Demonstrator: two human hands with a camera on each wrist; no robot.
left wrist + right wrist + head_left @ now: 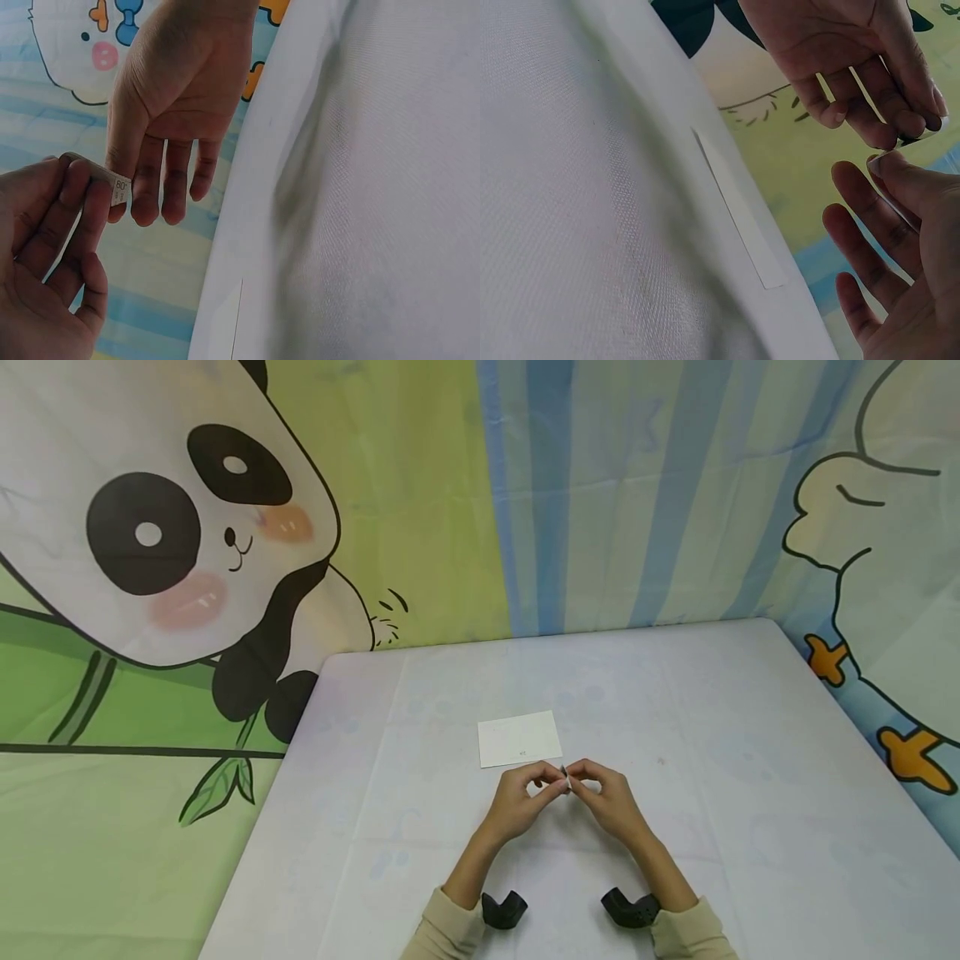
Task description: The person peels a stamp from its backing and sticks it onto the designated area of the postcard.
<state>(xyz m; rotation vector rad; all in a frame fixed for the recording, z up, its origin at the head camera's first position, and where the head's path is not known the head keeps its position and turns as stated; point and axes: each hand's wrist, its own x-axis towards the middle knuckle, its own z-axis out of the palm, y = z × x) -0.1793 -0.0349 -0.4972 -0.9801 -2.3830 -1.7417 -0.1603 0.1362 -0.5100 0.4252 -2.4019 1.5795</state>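
A small white slip [120, 189] with "80" and finer print on it spans the gap between my two hands. My left hand [519, 799] pinches one end between thumb and fingertips. At the other end my right hand [611, 803] pinches it with thumb and index finger, its other fingers [175, 184] extended and apart. In the head view the slip shows only as a thin dark and white sliver [566, 776]; fingertips cover much of it. Just beyond the hands, a white rectangular card [519, 740] lies flat on the table, a tiny mark near its lower edge.
The white-covered table [750, 760] extends around the hands. Behind it hangs a printed cloth [420, 527] with a panda and stripes. Black curved pieces [504, 911] sit at both wrists, by the beige sleeves [450, 922].
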